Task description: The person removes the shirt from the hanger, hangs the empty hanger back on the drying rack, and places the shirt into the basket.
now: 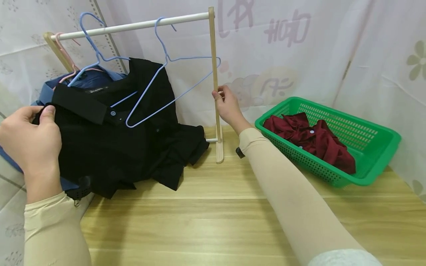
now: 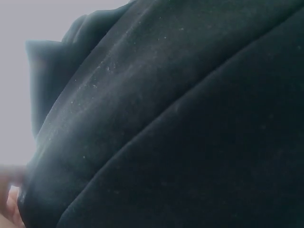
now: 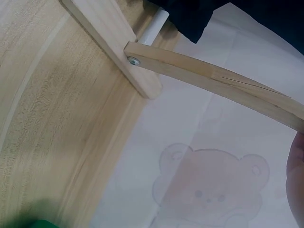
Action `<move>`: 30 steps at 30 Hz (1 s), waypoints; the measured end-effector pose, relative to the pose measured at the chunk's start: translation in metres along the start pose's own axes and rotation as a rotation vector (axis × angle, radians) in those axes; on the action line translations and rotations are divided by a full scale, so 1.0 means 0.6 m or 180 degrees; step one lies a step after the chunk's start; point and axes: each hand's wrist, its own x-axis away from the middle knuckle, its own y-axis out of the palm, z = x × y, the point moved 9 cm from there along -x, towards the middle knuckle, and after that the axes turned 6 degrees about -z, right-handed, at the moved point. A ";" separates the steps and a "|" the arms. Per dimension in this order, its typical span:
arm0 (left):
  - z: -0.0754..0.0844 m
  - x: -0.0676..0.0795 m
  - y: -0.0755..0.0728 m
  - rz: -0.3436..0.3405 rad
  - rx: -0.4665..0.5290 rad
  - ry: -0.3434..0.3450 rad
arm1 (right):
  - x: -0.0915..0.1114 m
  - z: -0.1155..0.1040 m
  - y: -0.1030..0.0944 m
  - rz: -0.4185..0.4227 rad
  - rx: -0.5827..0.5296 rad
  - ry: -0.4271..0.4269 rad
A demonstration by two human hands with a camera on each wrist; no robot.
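Note:
A black shirt (image 1: 106, 151) with a collar and buttons hangs from a blue hanger (image 1: 97, 51) on the rack. My left hand (image 1: 34, 136) pinches the shirt at its left shoulder side, thumb on top. Dark cloth (image 2: 180, 123) fills most of the left wrist view, with a bit of finger at its lower left. My right hand (image 1: 229, 107) grips the rack's wooden post (image 1: 213, 48) between thumb and fingers; this post (image 3: 213, 78) crosses the right wrist view. A bare blue hanger (image 1: 166, 58) hangs on the white rail in front of the shirt's right side.
A blue garment (image 1: 48, 90) on a pink hanger (image 1: 68, 61) hangs behind the black shirt. To the right, a green plastic basket (image 1: 382, 147) holds a dark red shirt (image 1: 319, 140). The wooden tabletop (image 1: 186, 229) meets a patterned curtain (image 1: 332, 44) behind.

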 end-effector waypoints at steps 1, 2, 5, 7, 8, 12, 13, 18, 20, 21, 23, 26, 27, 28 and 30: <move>-0.003 0.001 -0.003 -0.0004 0.0033 -0.0056 | 0.000 0.001 0.001 -0.0003 0.0001 0.0006; -0.006 0.004 -0.005 -0.0028 0.0053 -0.0117 | 0.001 0.001 0.002 -0.0005 -0.0009 0.0015; -0.011 0.013 -0.012 -0.0142 0.0208 -0.0278 | 0.004 0.002 0.004 -0.0006 -0.0019 0.0034; -0.014 0.019 -0.016 -0.0198 0.0277 -0.0351 | 0.005 0.001 0.005 -0.0015 -0.0039 0.0035; -0.015 0.022 -0.019 -0.0222 0.0288 -0.0377 | 0.005 0.000 0.006 -0.0015 -0.0036 0.0031; -0.024 0.035 -0.027 -0.0269 0.0290 -0.0461 | 0.002 -0.005 0.011 -0.0027 -0.0036 0.0004; -0.027 0.038 -0.028 -0.0273 0.0298 -0.0478 | 0.001 -0.006 0.012 -0.0029 -0.0027 -0.0002; -0.049 0.056 -0.032 -0.0258 0.0401 -0.0515 | 0.001 -0.011 0.022 -0.0063 -0.0015 -0.0026; -0.057 0.063 -0.034 -0.0231 0.0417 -0.0491 | 0.002 -0.012 0.025 -0.0092 -0.0014 -0.0029; -0.061 0.065 -0.035 -0.0208 0.0424 -0.0456 | 0.002 -0.013 0.027 -0.0111 -0.0011 -0.0026; -0.067 0.070 -0.039 -0.0166 0.0419 -0.0377 | 0.003 -0.013 0.030 -0.0143 -0.0020 -0.0022; -0.080 0.074 -0.044 -0.0140 0.0418 -0.0258 | 0.002 -0.014 0.032 -0.0163 -0.0009 -0.0021; -0.085 0.075 -0.045 -0.0132 0.0400 -0.0220 | 0.002 -0.014 0.033 -0.0165 0.0005 -0.0020; -0.093 0.075 -0.046 -0.0125 0.0386 -0.0201 | 0.001 -0.014 0.033 -0.0164 0.0013 -0.0018; -0.106 0.075 -0.047 -0.0128 0.0377 -0.0151 | 0.000 -0.015 0.032 -0.0158 0.0024 -0.0014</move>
